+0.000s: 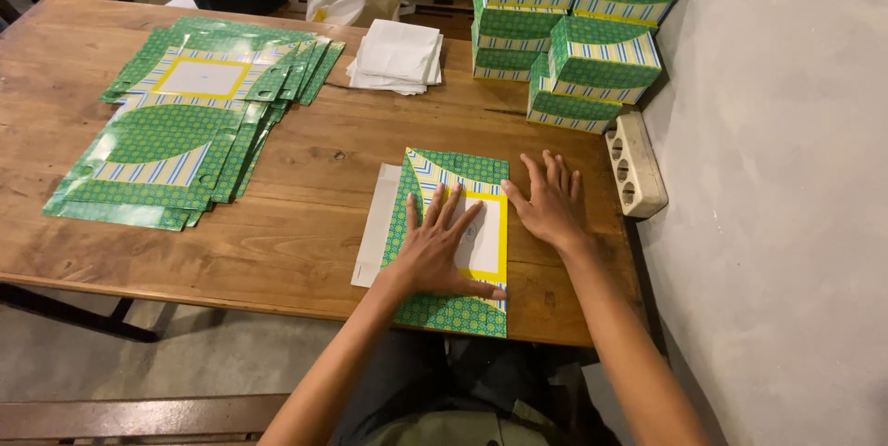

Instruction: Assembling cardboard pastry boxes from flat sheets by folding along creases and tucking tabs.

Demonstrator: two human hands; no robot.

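A stack of flat green cartons (176, 122) lies far left; near the table's front edge a folded carton (458, 224) lies under the left hand (439, 247) — fingers spread, pressing — the right hand (550, 204) flat, spread, at its right edge.

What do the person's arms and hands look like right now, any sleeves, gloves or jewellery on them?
Both arms are bare from the bottom edge of the picture to the fingertips: no sleeves show. The left hand and the right hand wear no gloves, and no ring, watch or bracelet can be seen on the fingers or wrists. The nails look short and unpainted, though they are too small to be sure.
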